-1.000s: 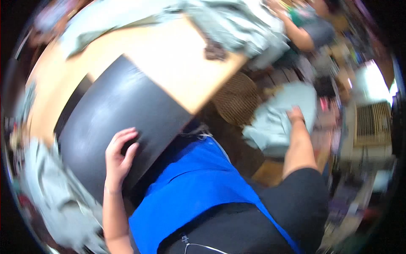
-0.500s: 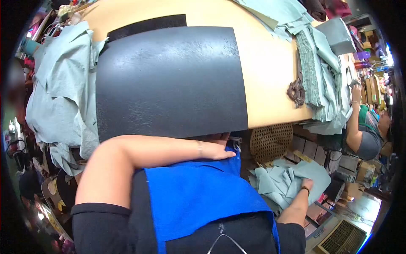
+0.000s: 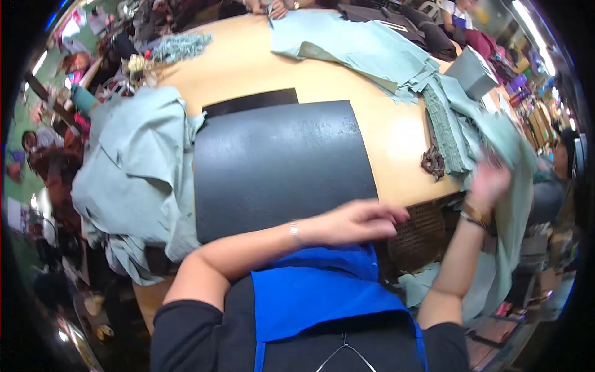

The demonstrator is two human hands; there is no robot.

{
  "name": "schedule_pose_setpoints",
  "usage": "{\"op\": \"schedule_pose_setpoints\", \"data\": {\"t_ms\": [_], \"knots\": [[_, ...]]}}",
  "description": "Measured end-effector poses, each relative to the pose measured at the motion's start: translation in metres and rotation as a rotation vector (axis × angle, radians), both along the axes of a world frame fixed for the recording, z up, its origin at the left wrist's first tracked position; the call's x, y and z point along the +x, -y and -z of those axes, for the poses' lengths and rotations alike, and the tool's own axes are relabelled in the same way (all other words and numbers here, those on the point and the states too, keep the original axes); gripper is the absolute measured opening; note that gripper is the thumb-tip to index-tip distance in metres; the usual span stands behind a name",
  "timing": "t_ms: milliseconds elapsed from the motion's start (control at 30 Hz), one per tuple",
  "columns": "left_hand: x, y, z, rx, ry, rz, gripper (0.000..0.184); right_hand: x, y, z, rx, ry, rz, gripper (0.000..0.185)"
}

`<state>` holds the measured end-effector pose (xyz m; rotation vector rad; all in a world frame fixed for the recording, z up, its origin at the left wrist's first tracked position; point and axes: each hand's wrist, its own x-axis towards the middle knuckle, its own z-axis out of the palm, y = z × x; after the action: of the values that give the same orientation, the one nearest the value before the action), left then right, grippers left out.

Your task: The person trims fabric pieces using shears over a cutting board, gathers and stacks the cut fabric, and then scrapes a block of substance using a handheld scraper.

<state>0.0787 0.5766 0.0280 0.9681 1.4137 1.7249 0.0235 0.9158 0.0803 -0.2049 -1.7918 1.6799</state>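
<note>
My left hand (image 3: pixel 365 222) is over the lower right corner of a black mat (image 3: pixel 282 164), its fingers apart and nothing in it. On the right, my right hand (image 3: pixel 489 183) is blurred against a long pale green leather piece (image 3: pixel 511 232) that hangs past the table's edge; its fingers are too smeared to read. Beside that hand lies a folded stack of green leather (image 3: pixel 447 127). More green leather (image 3: pixel 477 276) is low at the right, below the table.
A heap of green leather (image 3: pixel 139 173) hangs over the left side of the table (image 3: pixel 235 65). A brown tangled bundle (image 3: pixel 432 162) sits near the right edge. Another person's hands (image 3: pixel 277 8) are at the far edge. A woven seat (image 3: pixel 418 239) stands below.
My right hand has risen from the low green leather to beside the stack, where a long piece now hangs. My left hand has moved right and up, and the view takes in more of the table.
</note>
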Motion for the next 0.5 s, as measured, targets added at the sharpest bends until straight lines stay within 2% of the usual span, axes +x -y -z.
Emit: {"op": "schedule_pose_setpoints", "data": {"t_ms": [33, 67, 100, 133, 167, 200, 233, 267, 300, 333, 400, 433, 500], "knots": [[-0.003, 0.023, -0.001, 0.032, 0.214, -0.184, 0.059, -0.027, 0.059, -0.002, -0.73, -0.259, -0.378, 0.031], [-0.007, 0.046, 0.001, 0.064, 0.425, -0.374, 0.062, -0.048, 0.086, 0.031, -0.75, -0.204, -0.795, 0.034], [-0.009, 0.07, 0.005, 0.12, 0.534, -0.499, 0.067, -0.03, 0.163, 0.011, -0.754, -0.084, -1.088, 0.036], [-0.012, 0.095, 0.011, 0.184, 0.644, -0.631, 0.071, -0.03, 0.199, 0.032, -0.769, 0.02, -1.273, 0.039], [-0.012, 0.122, 0.02, 0.355, 0.733, -0.606, 0.076, -0.018, 0.237, 0.035, -0.723, 0.119, -1.303, 0.041], [-0.009, 0.147, 0.029, 0.528, 0.823, -0.579, 0.08, -0.006, 0.263, 0.031, -0.593, 0.199, -1.416, 0.033], [-0.007, 0.164, 0.036, 0.546, 0.706, -0.741, 0.082, 0.001, 0.276, 0.036, -0.556, 0.347, -1.494, 0.03], [-0.003, 0.176, 0.04, 0.564, 0.586, -0.9, 0.085, 0.003, 0.289, 0.052, -0.412, 0.285, -1.513, 0.028], [0.009, 0.177, 0.02, 0.484, 0.525, -1.066, 0.086, 0.007, 0.293, 0.063, -0.296, 0.275, -1.519, 0.026], [0.01, 0.185, 0.024, 0.484, 0.561, -1.066, 0.09, 0.011, 0.293, 0.072, -0.182, 0.271, -1.52, 0.024], [0.011, 0.215, 0.057, 0.654, 0.71, -0.929, 0.075, 0.021, 0.282, 0.087, 0.069, 0.299, -1.433, 0.02], [0.016, 0.221, 0.067, 0.52, 0.7, -1.026, 0.068, 0.027, 0.275, 0.09, 0.242, 0.275, -1.311, 0.018], [0.025, 0.221, 0.065, 0.235, 0.665, -1.198, 0.054, 0.034, 0.257, 0.098, 0.339, 0.221, -1.187, 0.012]]}}
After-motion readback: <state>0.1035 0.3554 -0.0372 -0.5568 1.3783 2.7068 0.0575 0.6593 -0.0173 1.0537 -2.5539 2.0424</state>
